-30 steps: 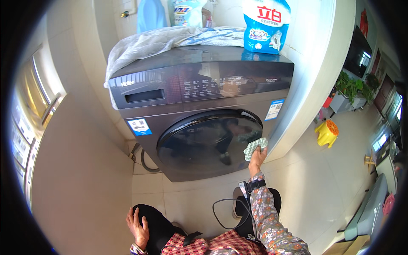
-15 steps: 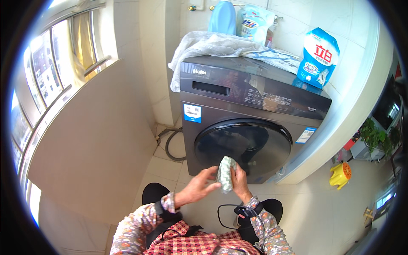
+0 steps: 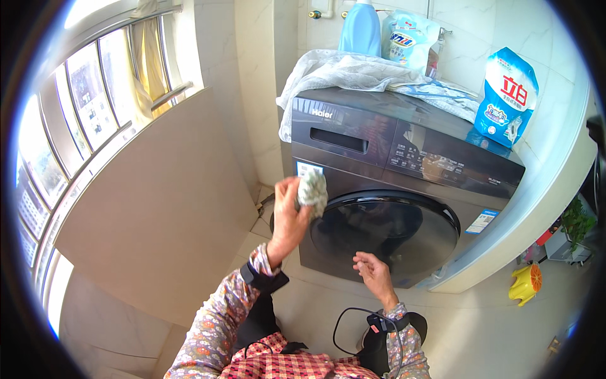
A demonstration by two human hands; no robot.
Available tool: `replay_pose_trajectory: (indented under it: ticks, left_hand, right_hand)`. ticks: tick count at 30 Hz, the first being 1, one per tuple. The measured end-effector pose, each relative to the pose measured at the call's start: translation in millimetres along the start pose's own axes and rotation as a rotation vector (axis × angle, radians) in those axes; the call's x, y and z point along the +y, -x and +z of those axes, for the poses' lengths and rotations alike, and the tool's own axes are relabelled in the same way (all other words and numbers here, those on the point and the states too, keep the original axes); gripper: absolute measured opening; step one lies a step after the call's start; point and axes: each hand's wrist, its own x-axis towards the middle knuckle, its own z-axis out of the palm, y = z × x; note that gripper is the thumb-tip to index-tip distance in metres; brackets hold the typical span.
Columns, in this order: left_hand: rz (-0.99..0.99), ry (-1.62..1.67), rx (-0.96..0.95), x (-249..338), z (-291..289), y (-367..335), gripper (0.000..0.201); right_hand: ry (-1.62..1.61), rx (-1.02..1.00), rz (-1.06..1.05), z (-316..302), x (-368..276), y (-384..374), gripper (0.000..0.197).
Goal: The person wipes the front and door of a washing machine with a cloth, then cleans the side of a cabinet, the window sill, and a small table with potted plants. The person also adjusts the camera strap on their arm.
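Observation:
My left hand point(image 3: 291, 221) is raised in front of the washing machine point(image 3: 391, 161), near its left front. It is closed on a small bundled cloth point(image 3: 312, 192) with a pale green and white pattern, which sticks up beyond the fingers. Lower and to the right, my right hand point(image 3: 377, 278) hangs before the dark round door point(image 3: 385, 230), which is closed. Its fingers are loosely bent and slightly apart, and nothing shows in them. A black cable point(image 3: 344, 316) loops beside my right wrist.
On the machine's top lie a white sheer cloth point(image 3: 334, 69) and a blue-patterned cloth point(image 3: 442, 93). Behind them stand a blue bottle point(image 3: 360, 31) and a light blue pouch point(image 3: 407, 41). A blue and white detergent bag point(image 3: 507, 98) is at the right. A yellow stool point(image 3: 524, 284) stands farther right.
The cloth was between both hands. My left hand has taken it up and away to the left, while my right hand has let go. The view has shifted a little.

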Motion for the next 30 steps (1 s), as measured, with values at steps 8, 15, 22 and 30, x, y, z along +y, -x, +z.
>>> replay_pose_trajectory:
  ticks: [8,15,22,30]
  left_hand:
    - [0.072,-0.326,0.082,15,20,-89,0.045]
    - [0.145,-0.32,-0.206,63,57,-79,0.046]
    - [0.131,-0.65,-0.263,60,27,-99,0.047]
    - [0.03,-0.659,-0.174,56,30,-105,0.037]
  right_hand:
    - [0.025,-0.182,-0.043,15,6,-15,0.025]
    - [0.14,-0.327,-0.152,31,14,-49,0.022]
    - [0.15,-0.401,-0.315,77,54,-83,0.019]
    - [0.223,-0.518,-0.251,118,97,-97,0.022]
